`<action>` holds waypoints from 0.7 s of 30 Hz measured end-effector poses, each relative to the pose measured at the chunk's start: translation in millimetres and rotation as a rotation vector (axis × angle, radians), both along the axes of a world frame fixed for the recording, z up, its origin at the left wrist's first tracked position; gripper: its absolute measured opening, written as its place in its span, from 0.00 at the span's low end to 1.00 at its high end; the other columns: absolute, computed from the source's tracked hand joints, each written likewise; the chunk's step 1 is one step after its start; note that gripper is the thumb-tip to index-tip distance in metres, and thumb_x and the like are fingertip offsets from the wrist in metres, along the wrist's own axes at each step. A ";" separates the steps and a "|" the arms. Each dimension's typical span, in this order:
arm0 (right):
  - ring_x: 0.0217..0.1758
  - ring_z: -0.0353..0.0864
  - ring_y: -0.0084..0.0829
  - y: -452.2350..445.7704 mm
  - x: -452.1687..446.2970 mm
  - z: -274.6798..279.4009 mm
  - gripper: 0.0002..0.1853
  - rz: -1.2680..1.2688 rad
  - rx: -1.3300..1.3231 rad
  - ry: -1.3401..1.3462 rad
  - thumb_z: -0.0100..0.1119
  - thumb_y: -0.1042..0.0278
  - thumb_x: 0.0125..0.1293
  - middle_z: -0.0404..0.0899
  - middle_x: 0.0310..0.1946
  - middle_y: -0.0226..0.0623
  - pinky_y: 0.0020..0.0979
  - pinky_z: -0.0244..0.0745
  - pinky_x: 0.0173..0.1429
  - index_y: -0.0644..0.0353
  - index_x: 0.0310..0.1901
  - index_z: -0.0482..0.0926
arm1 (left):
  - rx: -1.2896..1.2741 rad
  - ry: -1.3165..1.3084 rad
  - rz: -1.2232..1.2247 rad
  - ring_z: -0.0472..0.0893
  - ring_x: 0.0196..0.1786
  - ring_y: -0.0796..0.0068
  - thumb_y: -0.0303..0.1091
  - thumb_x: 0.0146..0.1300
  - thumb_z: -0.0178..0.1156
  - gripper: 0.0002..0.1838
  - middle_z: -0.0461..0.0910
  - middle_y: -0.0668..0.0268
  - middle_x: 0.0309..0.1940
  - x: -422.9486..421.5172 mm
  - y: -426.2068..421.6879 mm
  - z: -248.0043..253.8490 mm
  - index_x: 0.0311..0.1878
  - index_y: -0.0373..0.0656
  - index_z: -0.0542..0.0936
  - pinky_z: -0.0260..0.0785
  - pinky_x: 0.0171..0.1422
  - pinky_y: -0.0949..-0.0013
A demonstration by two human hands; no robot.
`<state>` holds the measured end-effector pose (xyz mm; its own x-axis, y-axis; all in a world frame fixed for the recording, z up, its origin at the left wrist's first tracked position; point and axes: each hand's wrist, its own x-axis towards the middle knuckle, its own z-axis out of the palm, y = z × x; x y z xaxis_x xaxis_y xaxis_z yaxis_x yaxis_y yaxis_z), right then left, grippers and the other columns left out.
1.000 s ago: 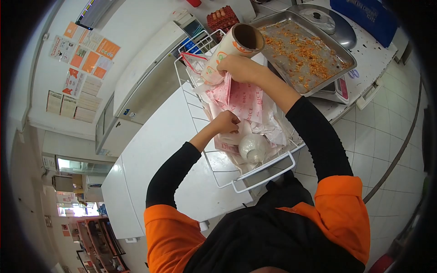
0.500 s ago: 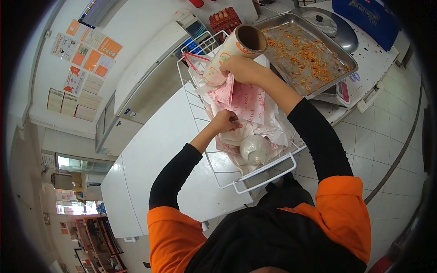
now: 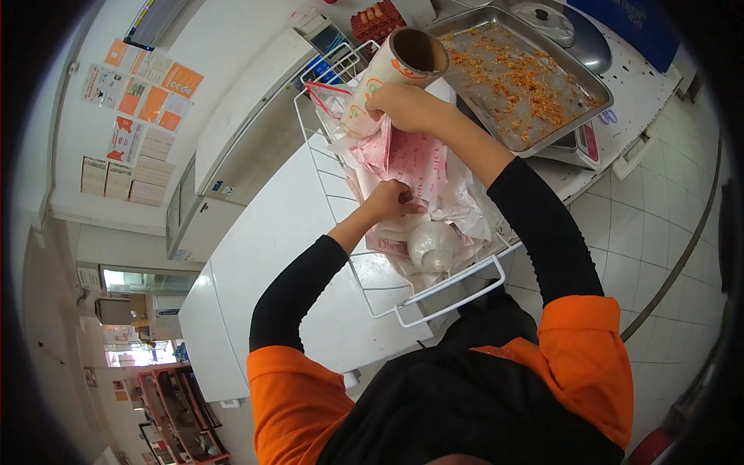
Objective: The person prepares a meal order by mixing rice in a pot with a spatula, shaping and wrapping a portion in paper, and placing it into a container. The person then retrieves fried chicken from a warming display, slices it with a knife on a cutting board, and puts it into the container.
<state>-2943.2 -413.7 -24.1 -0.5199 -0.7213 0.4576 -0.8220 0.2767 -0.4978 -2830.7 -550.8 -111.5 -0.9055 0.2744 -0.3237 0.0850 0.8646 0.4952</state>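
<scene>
A white wire basket (image 3: 448,292) holds crumpled white and pink printed plastic bags (image 3: 415,159) and a clear roll (image 3: 432,248). My right hand (image 3: 403,107) is closed on pink printed plastic beside a thick cardboard-cored roll (image 3: 380,81) with an orange and green print; its fingertips are partly hidden. Over the bags in the middle of the basket is my left hand (image 3: 391,203), its fingers curled with thumb and fingertips apart. Nothing can be seen held in it.
A metal tray (image 3: 515,85) with orange crumbs rests on a scale (image 3: 577,147) at the upper right. Behind it are a metal lid (image 3: 570,35) and a blue bag (image 3: 632,27). Egg trays (image 3: 376,23) stand at the top. A white surface (image 3: 271,256) lies left of the basket.
My left hand has moved slightly right and up over the bags, and its fingers have opened a little. My right hand stays at the roll, with the pink plastic still in it.
</scene>
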 end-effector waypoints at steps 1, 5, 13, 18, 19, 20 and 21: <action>0.36 0.76 0.44 0.1 -0.2 -0.7 0.10 0.000 -0.007 -0.009 0.46 0.86 0.43 0.76 0.28 0.48 0.37 0.69 0.38 0.65 0.29 0.75 | -0.023 0.000 -0.002 0.75 0.19 0.73 0.45 0.43 0.66 0.20 0.76 0.62 0.18 0.4 2.9 1.5 0.23 0.35 0.76 0.66 0.27 0.71; 0.36 0.76 0.44 -0.9 -0.8 -1.8 0.10 -0.006 -0.013 -0.014 0.46 0.85 0.44 0.76 0.28 0.48 0.36 0.69 0.38 0.65 0.29 0.75 | -0.090 0.017 -0.004 0.75 0.20 0.70 0.47 0.42 0.66 0.21 0.76 0.60 0.19 3.5 11.6 11.6 0.23 0.36 0.75 0.66 0.28 0.70; 0.34 0.76 0.43 1.6 1.2 0.8 0.10 0.004 -0.014 -0.035 0.45 0.85 0.44 0.75 0.28 0.48 0.36 0.69 0.36 0.65 0.29 0.74 | -0.011 -0.031 -0.006 0.76 0.26 0.65 0.43 0.43 0.65 0.17 0.76 0.58 0.22 1.8 5.4 -3.0 0.26 0.37 0.75 0.67 0.33 0.68; 0.32 0.76 0.43 6.1 3.5 3.1 0.10 0.016 -0.031 -0.067 0.44 0.85 0.44 0.75 0.26 0.48 0.36 0.69 0.33 0.65 0.28 0.73 | -0.080 -0.003 -0.037 0.76 0.26 0.63 0.40 0.42 0.64 0.15 0.76 0.56 0.22 1.7 7.7 -4.7 0.26 0.37 0.75 0.67 0.32 0.67; 0.31 0.76 0.43 6.9 4.7 5.2 0.10 0.013 -0.021 -0.079 0.44 0.85 0.44 0.75 0.26 0.48 0.36 0.69 0.32 0.65 0.28 0.73 | -0.083 0.007 -0.038 0.76 0.26 0.63 0.39 0.42 0.64 0.15 0.76 0.56 0.22 2.0 8.2 -4.4 0.26 0.37 0.75 0.67 0.32 0.67; 0.31 0.76 0.43 7.7 6.0 7.2 0.10 0.011 -0.010 -0.091 0.44 0.85 0.44 0.75 0.26 0.48 0.36 0.70 0.32 0.65 0.28 0.73 | -0.086 0.016 -0.040 0.76 0.26 0.63 0.39 0.41 0.64 0.15 0.76 0.56 0.22 2.4 8.6 -4.0 0.26 0.36 0.75 0.66 0.32 0.67; 0.31 0.76 0.43 8.6 7.7 9.1 0.09 0.006 -0.001 -0.101 0.44 0.85 0.44 0.75 0.26 0.48 0.36 0.69 0.32 0.65 0.28 0.73 | -0.094 0.030 -0.036 0.76 0.26 0.63 0.39 0.41 0.64 0.15 0.76 0.56 0.22 3.0 9.2 -3.8 0.26 0.36 0.75 0.66 0.31 0.67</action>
